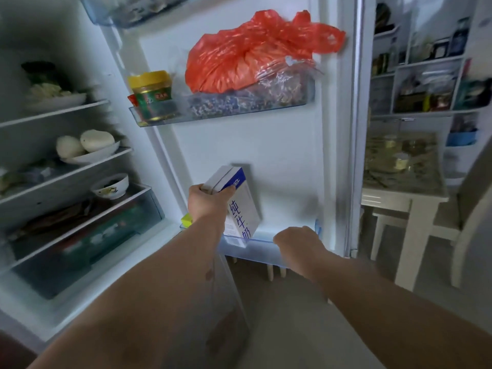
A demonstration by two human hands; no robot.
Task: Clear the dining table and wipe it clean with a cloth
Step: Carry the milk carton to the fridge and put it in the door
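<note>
We held milk carton by its top w/ L hand | long axis tilted, base at door shelf | R hand just right, at rim, grip unclear.

Both bare forearms stretch forward, the left hand gripping the top of a milk carton with thumb and curled fingers, the right hand lower, knuckles up, its fingers bent down out of sight.
</note>
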